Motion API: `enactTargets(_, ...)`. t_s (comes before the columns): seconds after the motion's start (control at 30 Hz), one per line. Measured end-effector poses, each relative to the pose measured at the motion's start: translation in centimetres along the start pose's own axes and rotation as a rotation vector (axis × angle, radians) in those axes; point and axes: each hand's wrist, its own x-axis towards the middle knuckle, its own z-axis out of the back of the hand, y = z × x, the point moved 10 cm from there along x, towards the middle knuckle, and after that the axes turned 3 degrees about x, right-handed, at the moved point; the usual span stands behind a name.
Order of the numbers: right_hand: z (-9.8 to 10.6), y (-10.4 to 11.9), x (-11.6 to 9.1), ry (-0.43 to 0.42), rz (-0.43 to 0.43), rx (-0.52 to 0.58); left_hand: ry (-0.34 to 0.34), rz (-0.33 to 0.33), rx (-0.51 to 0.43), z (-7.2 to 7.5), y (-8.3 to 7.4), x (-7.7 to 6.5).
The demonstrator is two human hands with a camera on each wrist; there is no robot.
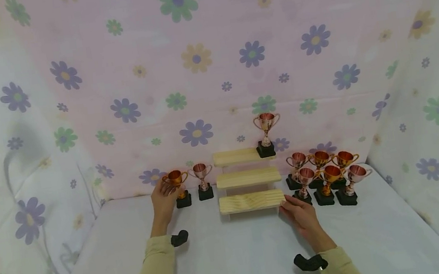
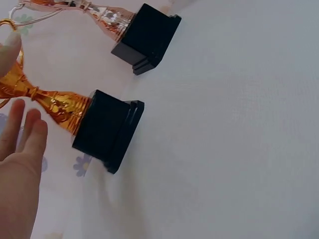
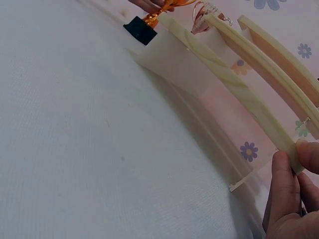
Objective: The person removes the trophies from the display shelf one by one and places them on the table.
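My left hand [image 1: 164, 205] grips a gold trophy cup [image 2: 65, 108] by its upper part, the thumb on one side and fingers on the other. The cup is upright on its black base; whether the base touches the table I cannot tell. Just right of it stands a rose-gold trophy cup [image 1: 205, 191]. At the centre is a three-step wooden display stand [image 1: 251, 201]. My right hand [image 1: 303, 217] pinches the right end of its lowest step between thumb and fingers, as the right wrist view shows. Another rose-gold trophy [image 1: 265, 136] stands on the top step's right end.
Right of the stand, several gold and rose-gold trophies [image 1: 324, 193] stand close together in two rows. A white cloth [image 1: 236, 256] covers the table. Flower-printed fabric [image 1: 219, 76] hangs behind and along both sides.
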Motion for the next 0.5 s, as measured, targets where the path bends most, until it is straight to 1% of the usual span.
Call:
enactTargets(0.07,0.0,-0.1,-0.1,-0.004,-0.005,0.004,0.011,-0.008,0.018,0.2,-0.1,-0.4)
enactTargets(0.13,0.0,-0.1,-0.1,-0.004,-0.005,0.009,0.004,-0.049,0.062,0.4,-0.7,-1.0)
enactTargets(0.17,-0.1,-0.1,-0.1,-0.005,-0.004,0.010,-0.013,-0.087,0.080,0.6,-1.2,-1.4)
enactTargets(0.23,-0.1,-0.2,-0.2,-0.007,-0.008,0.008,-0.088,-0.191,0.097,1.1,-2.8,-2.5)
enactTargets(0.3,-0.1,-0.1,-0.1,-0.004,-0.002,0.006,-0.198,-0.312,0.090,1.3,-5.3,-3.7)
enactTargets(0.37,0.0,-0.1,0.0,-0.008,-0.007,0.000,-0.300,-0.438,0.060,1.1,-8.3,-5.2)
enactTargets(0.4,0.0,-0.1,0.0,-0.010,-0.009,0.000,-0.333,-0.496,0.041,0.7,-9.8,-5.9)
enactTargets(0.43,0.0,-0.1,-0.1,-0.009,-0.008,-0.001,-0.352,-0.542,0.028,0.2,-11.3,-6.5)
enactTargets(0.47,0.0,0.0,-0.1,-0.009,-0.005,0.001,-0.352,-0.590,0.008,-0.5,-12.6,-7.0)
enactTargets(0.5,0.0,0.1,-0.1,-0.008,-0.002,0.002,-0.344,-0.636,-0.010,-1.3,-13.6,-7.2)
